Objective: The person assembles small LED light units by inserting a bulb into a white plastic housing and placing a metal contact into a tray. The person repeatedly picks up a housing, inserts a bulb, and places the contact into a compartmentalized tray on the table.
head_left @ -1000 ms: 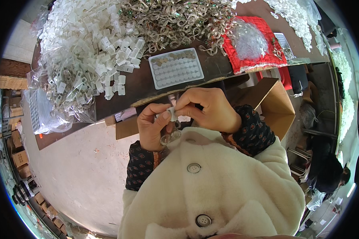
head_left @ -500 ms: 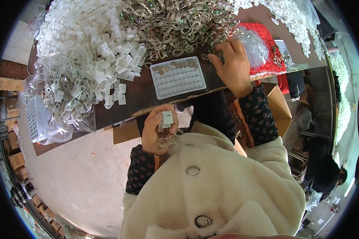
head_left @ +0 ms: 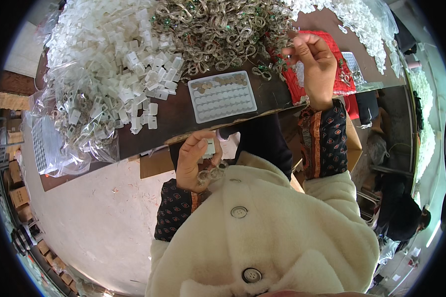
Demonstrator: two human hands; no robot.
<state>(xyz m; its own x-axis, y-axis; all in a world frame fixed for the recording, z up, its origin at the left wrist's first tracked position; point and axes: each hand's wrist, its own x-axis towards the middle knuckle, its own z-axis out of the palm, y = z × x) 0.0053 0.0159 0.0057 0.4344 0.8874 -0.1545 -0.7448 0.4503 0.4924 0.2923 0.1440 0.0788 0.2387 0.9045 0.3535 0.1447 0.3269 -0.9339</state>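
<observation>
My left hand (head_left: 192,163) is closed around a small white plastic case (head_left: 209,148), held just off the table's front edge. A looped bundle of clear wire (head_left: 211,173) hangs at its palm, seemingly joined to the case. My right hand (head_left: 316,62) is raised above a red cloth (head_left: 336,47), at the right side of a heap of coiled wire light strings (head_left: 223,29). Its thumb and fingers are drawn together; whatever they hold is too small to make out. Between the hands, a white tray (head_left: 223,104) carries several coin-like discs in its far rows of pockets.
A big heap of white plastic cases (head_left: 109,54) covers the table's left side, beside clear plastic bags (head_left: 79,133). More white pieces (head_left: 357,20) lie at far right. A cardboard box (head_left: 353,143) stands below the table edge. Another person (head_left: 404,213) is at far right.
My right hand has risen from the table by the wire heap, moving right and away over the red cloth. My left hand's fingers have shifted, covering more of the white case.
</observation>
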